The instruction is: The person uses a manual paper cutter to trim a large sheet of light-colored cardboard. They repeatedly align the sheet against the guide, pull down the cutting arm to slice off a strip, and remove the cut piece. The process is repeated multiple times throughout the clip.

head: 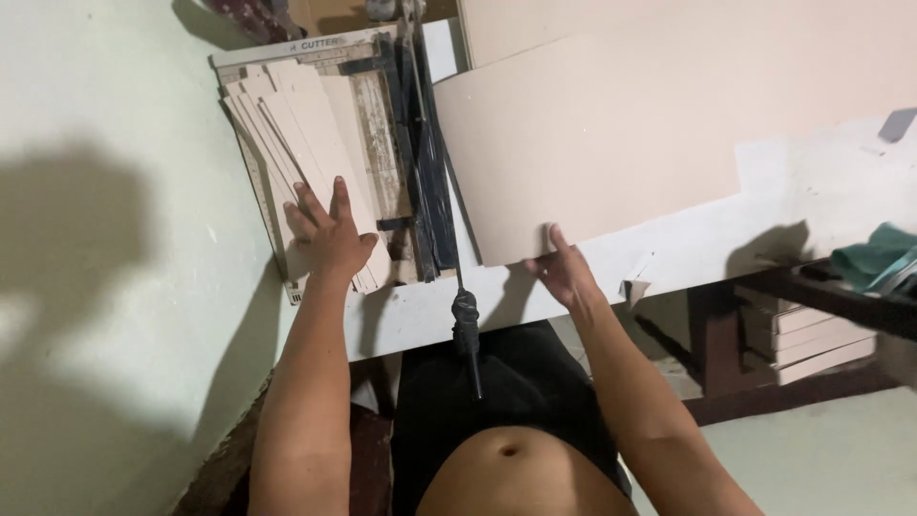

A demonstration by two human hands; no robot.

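Note:
My left hand point(328, 235) lies flat, fingers spread, on a fanned stack of cut cardboard strips point(291, 124) resting on the bed of a paper cutter point(377, 105). My right hand point(564, 268) grips the near corner of a large tan cardboard sheet point(611, 143) that lies to the right of the cutter's dark blade arm point(425, 162). The arm's black handle point(466, 330) sticks out over the table's front edge between my forearms.
A white table point(821, 182) carries the cutter and sheet. Another cardboard sheet point(592, 24) lies behind. A pale green wall point(105, 239) is at the left. Stacked boards point(807, 334) sit under a dark shelf at the right, with teal cloth point(874, 258) above.

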